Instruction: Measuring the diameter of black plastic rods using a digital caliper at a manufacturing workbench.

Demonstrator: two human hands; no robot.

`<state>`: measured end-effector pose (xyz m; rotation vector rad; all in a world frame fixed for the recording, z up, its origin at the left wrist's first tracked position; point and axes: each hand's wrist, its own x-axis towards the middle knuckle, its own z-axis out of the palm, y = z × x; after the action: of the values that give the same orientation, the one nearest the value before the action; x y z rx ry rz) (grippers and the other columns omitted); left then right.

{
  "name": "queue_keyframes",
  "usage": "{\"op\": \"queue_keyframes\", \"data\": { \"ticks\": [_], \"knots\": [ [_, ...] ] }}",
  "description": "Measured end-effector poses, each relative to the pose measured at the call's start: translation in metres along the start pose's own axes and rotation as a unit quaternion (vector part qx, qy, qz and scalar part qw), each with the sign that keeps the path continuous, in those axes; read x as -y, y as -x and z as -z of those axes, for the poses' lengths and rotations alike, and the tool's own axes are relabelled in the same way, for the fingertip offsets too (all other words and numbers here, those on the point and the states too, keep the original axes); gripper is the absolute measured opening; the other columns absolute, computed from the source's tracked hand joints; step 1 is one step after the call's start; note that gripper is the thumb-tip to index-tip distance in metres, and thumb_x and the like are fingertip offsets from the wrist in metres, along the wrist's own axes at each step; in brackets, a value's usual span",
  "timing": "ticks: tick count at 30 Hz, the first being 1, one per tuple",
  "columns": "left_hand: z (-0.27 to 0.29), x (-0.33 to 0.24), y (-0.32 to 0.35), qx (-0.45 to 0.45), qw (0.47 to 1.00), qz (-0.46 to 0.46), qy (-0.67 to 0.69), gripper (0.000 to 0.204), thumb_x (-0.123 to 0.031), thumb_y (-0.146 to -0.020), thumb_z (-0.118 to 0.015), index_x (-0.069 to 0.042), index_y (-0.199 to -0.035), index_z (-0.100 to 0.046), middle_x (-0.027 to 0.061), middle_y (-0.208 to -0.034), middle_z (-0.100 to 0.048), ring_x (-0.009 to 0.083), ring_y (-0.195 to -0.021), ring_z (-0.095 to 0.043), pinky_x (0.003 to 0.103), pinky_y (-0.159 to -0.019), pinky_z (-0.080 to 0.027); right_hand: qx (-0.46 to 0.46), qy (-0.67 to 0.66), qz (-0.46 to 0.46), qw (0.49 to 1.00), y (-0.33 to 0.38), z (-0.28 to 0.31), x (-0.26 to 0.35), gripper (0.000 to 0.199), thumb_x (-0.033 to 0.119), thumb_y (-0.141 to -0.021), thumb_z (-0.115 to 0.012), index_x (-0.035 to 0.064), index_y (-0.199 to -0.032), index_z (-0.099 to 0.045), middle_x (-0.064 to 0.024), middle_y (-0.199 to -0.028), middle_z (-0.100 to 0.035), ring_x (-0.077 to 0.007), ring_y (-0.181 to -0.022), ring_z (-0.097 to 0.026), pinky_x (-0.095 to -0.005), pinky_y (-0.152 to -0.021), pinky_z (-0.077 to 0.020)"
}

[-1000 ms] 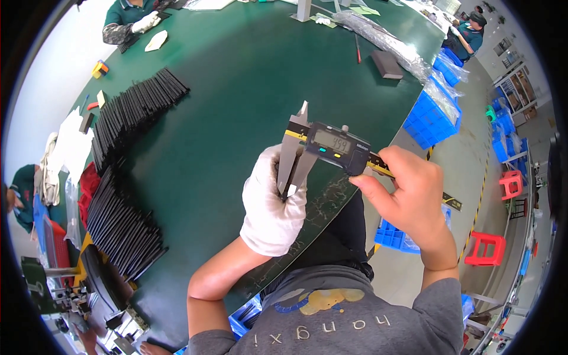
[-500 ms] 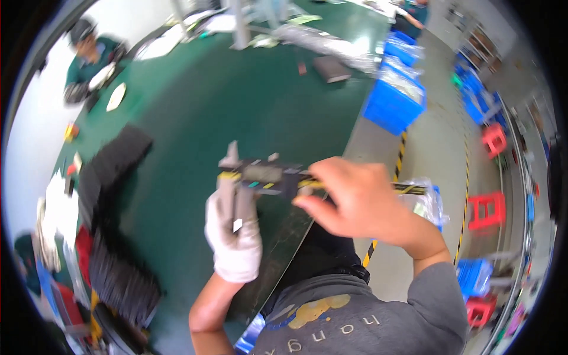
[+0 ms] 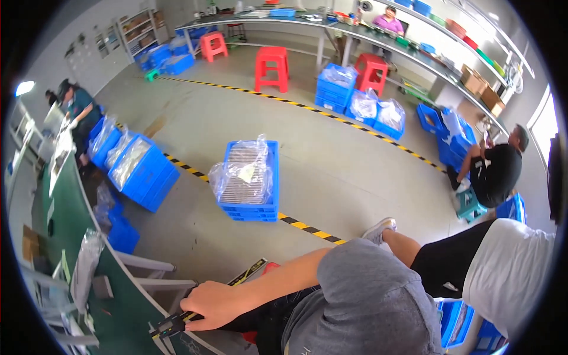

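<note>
My bare right hand [image 3: 212, 305] is closed around a digital caliper [image 3: 171, 324] at the edge of the green-topped table [image 3: 121, 299]. The caliper's jaws point toward the table, and its dark beam with yellow markings comes out behind my wrist. Whether anything sits between the jaws is too small to tell. My grey sleeve fills the lower middle of the view. My left hand is out of sight.
A stack of blue crates [image 3: 277, 177] with plastic-wrapped grey parts stands on the floor ahead. More blue crates [image 3: 148, 183] line the table. Red stools [image 3: 271, 68] stand farther back. A person in a white top [image 3: 509, 266] is close at right; another sits beyond.
My view has swung right, from the tabletop to the floor and room. The caliper stays in my right hand, now low at the table edge; the gloved left hand has left the view.
</note>
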<state>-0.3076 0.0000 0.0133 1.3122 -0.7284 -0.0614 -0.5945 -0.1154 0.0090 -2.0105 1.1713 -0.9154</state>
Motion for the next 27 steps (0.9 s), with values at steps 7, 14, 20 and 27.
{"op": "queue_keyframes", "data": {
  "ticks": [7,14,20,27],
  "knots": [
    [0.032,0.094,-0.076,0.031,0.917,0.37,0.142,0.014,-0.013,-0.079,-0.056,-0.002,-0.07,-0.057,0.0082,-0.069,-0.056,0.0229,-0.065,-0.054,0.035,-0.067,-0.046,-0.091,-0.143,0.022,0.985,0.005,-0.043,-0.001,0.032,0.032,-0.074,-0.064,0.0007,-0.079,-0.059,-0.0185,-0.07,-0.061,-0.0397,-0.07,-0.06,-0.0462,-0.063,-0.0475],
    [0.038,0.221,-0.062,0.319,0.869,-0.086,-0.369,0.004,-0.006,-0.077,-0.058,-0.005,-0.075,-0.061,0.0082,-0.078,-0.061,0.0191,-0.078,-0.058,0.032,-0.07,-0.047,-0.071,-0.207,0.069,0.973,-0.015,-0.098,0.03,0.076,0.068,-0.063,-0.07,0.001,-0.097,-0.059,-0.0131,-0.075,-0.061,-0.0242,-0.063,-0.06,-0.0328,-0.056,-0.0469],
    [0.063,0.185,-0.044,0.333,0.888,-0.004,-0.317,0.011,-0.014,-0.08,-0.056,-0.004,-0.084,-0.059,0.0105,-0.083,-0.061,0.0209,-0.081,-0.058,0.034,-0.072,-0.047,-0.038,-0.257,0.097,0.961,-0.012,-0.122,0.069,0.061,0.055,-0.067,-0.074,0.0017,-0.092,-0.06,-0.0124,-0.071,-0.062,-0.0253,-0.061,-0.06,-0.0335,-0.055,-0.0469],
    [0.054,0.129,-0.005,0.362,0.896,0.094,-0.239,0.024,-0.024,-0.085,-0.054,-0.003,-0.095,-0.057,0.0132,-0.089,-0.061,0.023,-0.084,-0.059,0.035,-0.075,-0.048,-0.022,-0.261,0.167,0.951,-0.019,-0.13,0.098,0.022,0.023,-0.077,-0.061,0.0008,-0.073,-0.059,-0.0158,-0.063,-0.057,-0.0284,-0.054,-0.054,-0.0357,-0.051,-0.0427]
  ]
}}
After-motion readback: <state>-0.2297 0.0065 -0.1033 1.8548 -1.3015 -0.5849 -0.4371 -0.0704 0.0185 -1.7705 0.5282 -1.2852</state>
